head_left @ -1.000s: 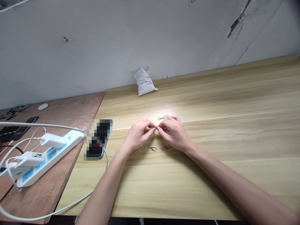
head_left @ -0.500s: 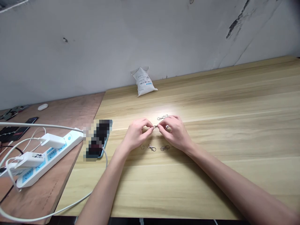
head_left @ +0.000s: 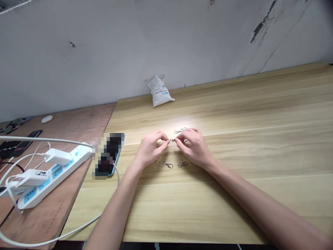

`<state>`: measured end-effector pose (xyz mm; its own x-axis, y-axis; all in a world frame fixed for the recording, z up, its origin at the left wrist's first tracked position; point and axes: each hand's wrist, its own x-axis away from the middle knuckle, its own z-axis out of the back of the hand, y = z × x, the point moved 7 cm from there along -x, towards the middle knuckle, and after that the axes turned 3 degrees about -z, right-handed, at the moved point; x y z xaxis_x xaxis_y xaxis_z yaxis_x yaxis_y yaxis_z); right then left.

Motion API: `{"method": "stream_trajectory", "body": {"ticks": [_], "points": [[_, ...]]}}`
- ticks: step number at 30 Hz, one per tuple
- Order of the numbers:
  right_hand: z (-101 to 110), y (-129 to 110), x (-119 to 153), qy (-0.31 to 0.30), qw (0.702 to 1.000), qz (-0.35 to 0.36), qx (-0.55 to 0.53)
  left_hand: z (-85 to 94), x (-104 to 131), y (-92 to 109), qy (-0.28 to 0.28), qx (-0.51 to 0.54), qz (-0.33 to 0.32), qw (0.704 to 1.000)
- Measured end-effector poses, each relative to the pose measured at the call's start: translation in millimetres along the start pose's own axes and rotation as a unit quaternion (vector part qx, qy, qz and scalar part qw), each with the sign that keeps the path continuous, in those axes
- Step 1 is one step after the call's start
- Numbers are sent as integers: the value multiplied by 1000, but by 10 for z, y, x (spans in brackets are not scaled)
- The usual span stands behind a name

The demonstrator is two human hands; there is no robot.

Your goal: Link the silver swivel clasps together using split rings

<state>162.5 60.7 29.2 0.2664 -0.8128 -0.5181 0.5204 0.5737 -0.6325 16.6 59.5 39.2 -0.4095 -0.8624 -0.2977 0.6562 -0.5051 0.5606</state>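
Observation:
Between my two hands a small silver metal clasp bridges the gap, its ring-like end toward the left and most of it covered by fingertips. My left hand pinches the ring end with thumb and forefinger. Closed in a pinch on the clasp's other end is my right hand. Below them on the table lie a small split ring, a lobster clasp and another clasp with a ring. Just beyond the right fingers rests a clasp with rings. More metal shows partly under my right hand.
A white plastic packet stands near the wall. To the left, a blurred-out phone lies with a cable attached. A white power strip with chargers and cables sits on the reddish board.
My left fingertips have drawn slightly leftward, so a little more of the metal clasp shows between the hands. My right hand stays in place.

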Motion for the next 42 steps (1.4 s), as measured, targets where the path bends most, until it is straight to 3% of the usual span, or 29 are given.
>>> {"method": "stream_trajectory", "body": {"ticks": [21,32,42], "points": [[-24,9,-1,-17,1000,1,1,-4,0,-7,3,11,4,1000],[-165,71,30,-79,997,-1,-2,-145,14,-6,-42,13,4,999],[-181,73,33,-93,996,-6,5,-178,22,2,-57,9,10,998]]}}
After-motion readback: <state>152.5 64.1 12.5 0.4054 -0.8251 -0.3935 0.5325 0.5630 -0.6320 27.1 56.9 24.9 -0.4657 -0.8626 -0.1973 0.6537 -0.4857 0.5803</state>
